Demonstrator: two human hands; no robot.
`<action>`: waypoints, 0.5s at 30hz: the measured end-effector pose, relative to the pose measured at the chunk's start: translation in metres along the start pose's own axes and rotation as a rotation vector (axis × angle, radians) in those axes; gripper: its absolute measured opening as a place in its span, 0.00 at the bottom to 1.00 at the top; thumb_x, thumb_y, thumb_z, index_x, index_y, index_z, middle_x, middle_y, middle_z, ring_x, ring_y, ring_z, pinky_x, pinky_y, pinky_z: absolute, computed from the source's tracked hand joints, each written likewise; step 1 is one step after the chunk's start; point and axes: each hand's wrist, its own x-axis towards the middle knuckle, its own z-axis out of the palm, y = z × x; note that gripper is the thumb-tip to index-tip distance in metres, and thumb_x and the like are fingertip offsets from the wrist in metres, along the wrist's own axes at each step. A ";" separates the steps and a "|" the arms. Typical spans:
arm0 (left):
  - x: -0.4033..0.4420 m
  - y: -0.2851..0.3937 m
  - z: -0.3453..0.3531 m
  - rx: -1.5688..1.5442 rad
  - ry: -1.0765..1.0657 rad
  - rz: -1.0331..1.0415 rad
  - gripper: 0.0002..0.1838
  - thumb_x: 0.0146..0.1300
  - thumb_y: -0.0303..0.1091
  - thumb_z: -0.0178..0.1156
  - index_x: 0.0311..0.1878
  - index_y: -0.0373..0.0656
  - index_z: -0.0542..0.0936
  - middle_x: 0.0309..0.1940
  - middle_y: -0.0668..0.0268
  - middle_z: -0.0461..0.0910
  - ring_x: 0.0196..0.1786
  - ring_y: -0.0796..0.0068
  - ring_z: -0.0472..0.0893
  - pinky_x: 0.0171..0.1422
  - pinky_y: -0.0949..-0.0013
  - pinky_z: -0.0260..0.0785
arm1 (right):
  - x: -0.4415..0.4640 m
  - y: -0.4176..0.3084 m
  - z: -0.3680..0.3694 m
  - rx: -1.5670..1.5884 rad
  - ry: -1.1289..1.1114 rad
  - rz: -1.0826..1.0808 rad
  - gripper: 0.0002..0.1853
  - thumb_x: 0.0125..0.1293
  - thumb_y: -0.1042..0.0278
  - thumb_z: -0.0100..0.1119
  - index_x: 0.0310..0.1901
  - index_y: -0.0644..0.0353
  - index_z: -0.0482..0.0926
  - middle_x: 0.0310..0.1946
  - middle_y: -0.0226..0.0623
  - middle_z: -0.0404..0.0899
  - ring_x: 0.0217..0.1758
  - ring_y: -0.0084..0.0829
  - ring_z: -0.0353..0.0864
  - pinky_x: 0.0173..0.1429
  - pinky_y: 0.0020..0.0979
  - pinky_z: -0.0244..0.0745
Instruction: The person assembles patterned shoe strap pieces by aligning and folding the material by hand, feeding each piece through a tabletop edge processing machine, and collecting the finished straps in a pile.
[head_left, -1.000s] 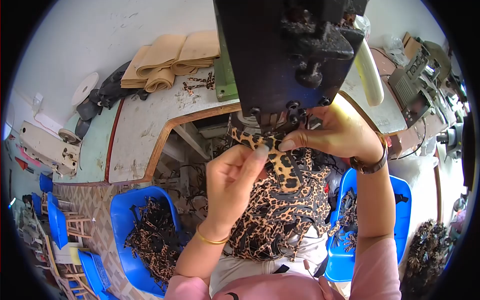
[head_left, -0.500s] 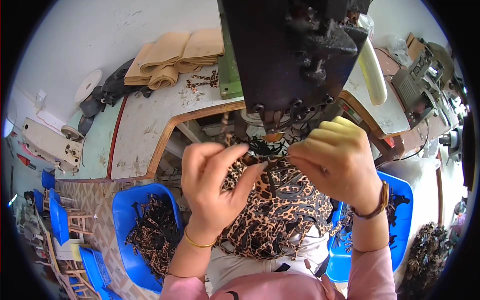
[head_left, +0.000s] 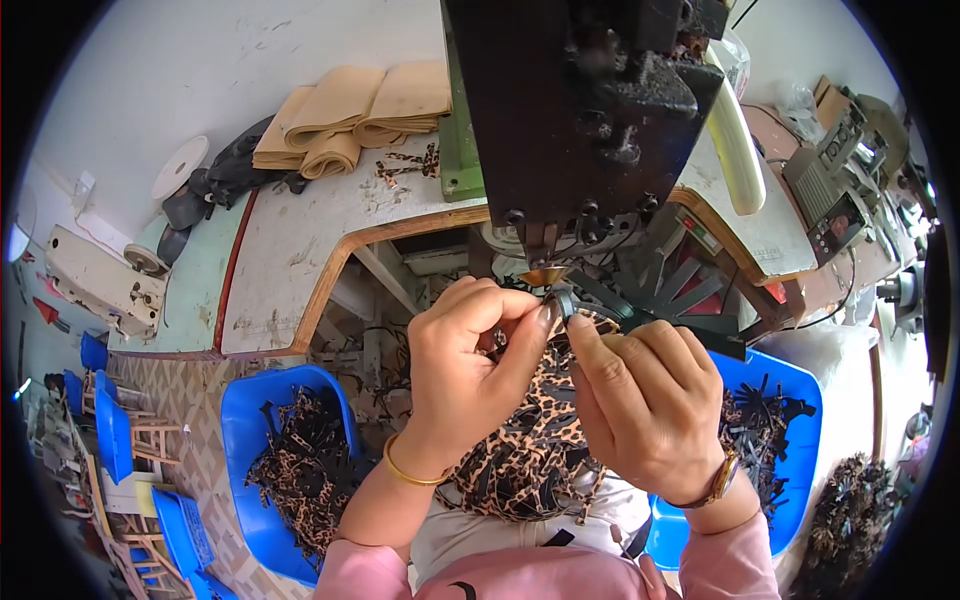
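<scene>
While left hand (head_left: 468, 362) pinches strip (head_left: 566, 303), right hand (head_left: 652, 402) touches it — lower now; nearer.

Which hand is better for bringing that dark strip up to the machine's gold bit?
Probably the left hand: its thumb and finger pinch the dark strip just below the gold bit, while the right hand sits lower and farther from it.

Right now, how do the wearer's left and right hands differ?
The left hand pinches a dark strip between thumb and forefinger; the right hand brings its forefinger to it, thumb hidden. The left hand has a thin gold bangle at its wrist; the right hand, a wider, darker wristband. Both are ungloved.
</scene>
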 end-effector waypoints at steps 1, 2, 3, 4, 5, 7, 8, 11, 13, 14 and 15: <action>-0.001 -0.001 0.003 -0.106 0.016 -0.101 0.02 0.55 0.21 0.62 0.28 0.35 0.79 0.18 0.73 0.71 0.22 0.89 0.65 0.24 0.82 0.53 | 0.000 -0.001 0.000 0.004 -0.002 0.027 0.17 0.47 0.79 0.63 0.43 0.66 0.78 0.25 0.33 0.75 0.26 0.29 0.73 0.31 0.30 0.67; -0.002 -0.003 0.005 -0.160 0.025 -0.148 0.03 0.57 0.22 0.61 0.29 0.33 0.80 0.20 0.74 0.73 0.24 0.92 0.65 0.26 0.84 0.53 | 0.002 0.001 0.000 0.002 0.000 0.028 0.17 0.47 0.79 0.63 0.43 0.66 0.78 0.25 0.33 0.75 0.26 0.29 0.73 0.31 0.30 0.67; -0.001 -0.002 0.007 -0.161 0.023 -0.146 0.03 0.57 0.22 0.61 0.29 0.33 0.80 0.20 0.74 0.73 0.24 0.92 0.65 0.26 0.84 0.53 | 0.005 0.003 -0.001 0.011 0.015 0.029 0.18 0.47 0.79 0.63 0.43 0.66 0.78 0.26 0.33 0.75 0.28 0.30 0.74 0.33 0.31 0.69; 0.000 0.001 0.008 -0.249 0.026 -0.214 0.03 0.58 0.22 0.60 0.30 0.32 0.79 0.22 0.73 0.75 0.25 0.91 0.67 0.27 0.84 0.56 | 0.008 0.005 -0.001 0.021 0.030 0.030 0.18 0.46 0.80 0.62 0.43 0.66 0.79 0.26 0.33 0.75 0.29 0.30 0.75 0.35 0.32 0.70; 0.001 0.002 0.008 -0.336 0.031 -0.281 0.04 0.59 0.22 0.59 0.30 0.31 0.79 0.24 0.72 0.76 0.25 0.91 0.68 0.27 0.85 0.58 | 0.009 0.005 -0.002 0.020 0.031 0.031 0.18 0.46 0.80 0.62 0.43 0.66 0.79 0.26 0.33 0.75 0.29 0.30 0.75 0.35 0.32 0.70; 0.000 -0.001 0.013 -0.369 0.070 -0.269 0.04 0.59 0.23 0.60 0.30 0.31 0.79 0.22 0.74 0.76 0.24 0.92 0.67 0.26 0.85 0.57 | 0.011 0.005 -0.003 -0.002 0.037 0.027 0.18 0.46 0.80 0.62 0.43 0.65 0.79 0.27 0.33 0.75 0.30 0.31 0.76 0.39 0.33 0.72; -0.001 -0.002 0.014 -0.403 0.109 -0.260 0.05 0.60 0.23 0.60 0.31 0.31 0.79 0.20 0.75 0.75 0.23 0.92 0.66 0.25 0.84 0.57 | 0.011 0.004 -0.002 -0.016 0.040 0.017 0.18 0.45 0.80 0.62 0.42 0.65 0.80 0.27 0.33 0.75 0.31 0.31 0.76 0.40 0.33 0.73; -0.003 -0.004 0.016 -0.461 0.131 -0.295 0.05 0.60 0.23 0.60 0.30 0.31 0.79 0.18 0.76 0.73 0.22 0.92 0.65 0.24 0.85 0.56 | 0.015 0.001 -0.001 -0.014 0.054 0.015 0.18 0.44 0.79 0.61 0.42 0.65 0.80 0.28 0.33 0.75 0.31 0.32 0.77 0.41 0.33 0.74; -0.005 -0.004 0.015 -0.482 0.146 -0.310 0.05 0.60 0.23 0.60 0.30 0.31 0.79 0.19 0.76 0.73 0.23 0.92 0.65 0.25 0.85 0.56 | 0.015 0.000 0.001 -0.022 0.037 0.009 0.20 0.43 0.79 0.62 0.43 0.65 0.79 0.28 0.33 0.75 0.31 0.31 0.77 0.41 0.34 0.74; -0.005 -0.004 0.015 -0.504 0.164 -0.323 0.05 0.61 0.24 0.59 0.30 0.31 0.79 0.19 0.76 0.72 0.23 0.93 0.65 0.26 0.86 0.56 | 0.015 -0.001 0.004 -0.013 0.046 0.003 0.20 0.42 0.79 0.62 0.43 0.65 0.79 0.28 0.32 0.74 0.31 0.31 0.77 0.40 0.33 0.74; -0.006 -0.004 0.015 -0.506 0.161 -0.323 0.05 0.61 0.24 0.59 0.30 0.31 0.79 0.19 0.76 0.72 0.23 0.93 0.65 0.26 0.86 0.56 | 0.015 -0.002 0.007 -0.005 0.056 -0.003 0.21 0.42 0.79 0.62 0.43 0.66 0.79 0.29 0.32 0.74 0.31 0.31 0.76 0.40 0.33 0.74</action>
